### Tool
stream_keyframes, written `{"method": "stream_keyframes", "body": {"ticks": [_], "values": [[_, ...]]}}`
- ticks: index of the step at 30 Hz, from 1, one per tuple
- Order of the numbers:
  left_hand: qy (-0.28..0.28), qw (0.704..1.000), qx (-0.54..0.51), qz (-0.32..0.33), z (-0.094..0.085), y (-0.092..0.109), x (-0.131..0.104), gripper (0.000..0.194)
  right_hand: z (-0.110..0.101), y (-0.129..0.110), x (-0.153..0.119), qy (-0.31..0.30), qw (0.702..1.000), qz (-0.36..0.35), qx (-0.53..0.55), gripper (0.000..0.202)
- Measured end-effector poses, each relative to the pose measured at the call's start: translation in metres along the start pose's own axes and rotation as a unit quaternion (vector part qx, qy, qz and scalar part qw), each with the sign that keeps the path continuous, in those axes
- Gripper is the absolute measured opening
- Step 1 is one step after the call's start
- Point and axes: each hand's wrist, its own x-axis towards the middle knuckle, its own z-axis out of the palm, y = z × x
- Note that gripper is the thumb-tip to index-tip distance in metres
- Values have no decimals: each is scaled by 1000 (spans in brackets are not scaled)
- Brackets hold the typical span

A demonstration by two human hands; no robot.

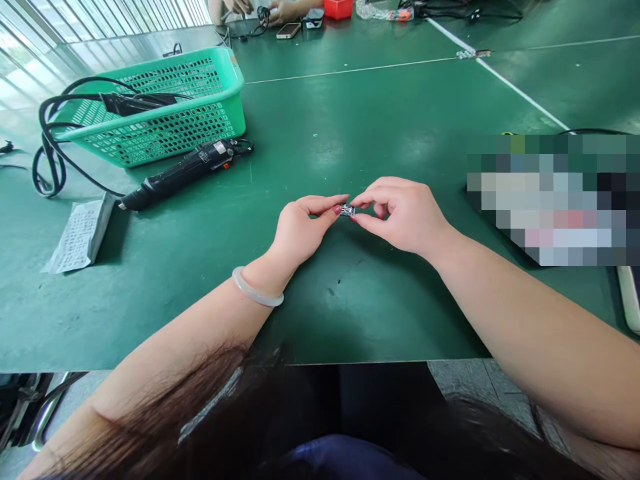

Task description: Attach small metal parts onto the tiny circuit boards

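Note:
A small dark piece with white markings (347,210) is held just above the green table, between the fingertips of both hands. It is too small to name more exactly. My left hand (307,227) pinches its left end between thumb and index finger. At its right end is my right hand (400,210), thumb below and index finger above, closed in a pinch that seems to touch the piece. The fingertips cover part of it. On my left wrist is a pale bangle (257,290).
A black electric screwdriver (187,173) lies at the left, beside a green perforated basket (160,120) with a cable. Left of it is a written paper packet (80,233). Across the green table (320,147) are another person's hands (285,11), a phone (289,31) and a red box (339,9). A blurred-out area covers the right.

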Motion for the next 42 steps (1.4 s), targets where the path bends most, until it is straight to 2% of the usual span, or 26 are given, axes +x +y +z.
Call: {"method": "stream_keyframes", "body": {"ticks": [2,6,8,17,29,42], "values": [[-4,1000,5,-7,0,-1,1,27,0,1,0,3,1000,1,-2,12],[-5,1000,30,-6,-1,-3,3,49,-1,1,0,8,1000,1,-8,13],[3,999,47,6,-1,-2,3,52,0,0,0,9,1000,-3,-5,13],[23,997,75,28,-1,1,1,33,4,-2,0,19,1000,-13,-1,13],[28,998,53,22,-1,1,2,33,5,-1,0,42,999,-34,7,12],[22,999,29,22,-1,-1,2,33,5,-2,0,36,999,-16,20,14]]}}
